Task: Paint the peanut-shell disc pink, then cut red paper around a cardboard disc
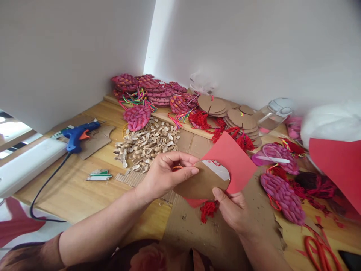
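Note:
Between my two hands is a round cardboard disc (pixel 203 182) with a white printed patch at its upper right edge. Behind the disc lies a sheet of red paper (pixel 237 162), pressed against it. My left hand (pixel 166 173) pinches the disc's upper left rim between thumb and fingers. On the lower right, my right hand (pixel 232 207) clasps disc and paper together, thumb in front. A red tassel (pixel 208 210) hangs below the disc. Part of the paper and the fingers behind it are hidden.
Peanut shells (pixel 149 146) lie beyond my left hand. A blue glue gun (pixel 77 135) rests at left on scrap cardboard. Stacked cardboard discs (pixel 242 122) and pink decorated pieces (pixel 160 96) line the back. Red scissors (pixel 321 252) and a pink piece (pixel 282 197) are at right.

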Tool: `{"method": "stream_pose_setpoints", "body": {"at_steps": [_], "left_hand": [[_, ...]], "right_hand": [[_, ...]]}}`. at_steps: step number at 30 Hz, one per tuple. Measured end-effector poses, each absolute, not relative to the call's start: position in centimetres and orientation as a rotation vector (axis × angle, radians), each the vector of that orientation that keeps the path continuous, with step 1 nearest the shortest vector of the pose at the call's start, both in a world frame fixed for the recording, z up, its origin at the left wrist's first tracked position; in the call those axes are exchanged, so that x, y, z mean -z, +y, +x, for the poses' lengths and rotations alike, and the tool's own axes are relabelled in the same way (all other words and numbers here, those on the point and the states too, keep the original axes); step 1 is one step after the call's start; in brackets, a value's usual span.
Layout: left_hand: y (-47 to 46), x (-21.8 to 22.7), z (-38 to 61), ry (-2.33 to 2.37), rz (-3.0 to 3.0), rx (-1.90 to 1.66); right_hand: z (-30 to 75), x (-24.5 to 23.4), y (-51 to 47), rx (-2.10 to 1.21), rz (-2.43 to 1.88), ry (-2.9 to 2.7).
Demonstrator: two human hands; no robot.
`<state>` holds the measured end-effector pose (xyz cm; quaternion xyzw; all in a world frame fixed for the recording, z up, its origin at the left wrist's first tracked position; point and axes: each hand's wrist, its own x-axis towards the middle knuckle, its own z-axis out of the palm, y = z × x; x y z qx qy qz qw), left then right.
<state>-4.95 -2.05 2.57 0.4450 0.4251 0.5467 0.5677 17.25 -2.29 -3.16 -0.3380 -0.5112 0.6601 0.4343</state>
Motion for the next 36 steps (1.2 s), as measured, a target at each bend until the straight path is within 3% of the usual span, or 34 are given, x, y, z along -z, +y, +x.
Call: {"method": "stream_pose_setpoints", "body": {"at_steps": [26, 36], "left_hand": [[-2.0, -1.0, -4.4, 1.189, 1.182, -1.545], [-1.0, -0.6, -5.4, 1.171, 1.086, -1.368]], "right_hand": [[17.1, 3.3, -2.1, -1.752, -0.775, -1.261], [16.7, 2.5, -1.4, -1.807, -0.715, -1.253]]}}
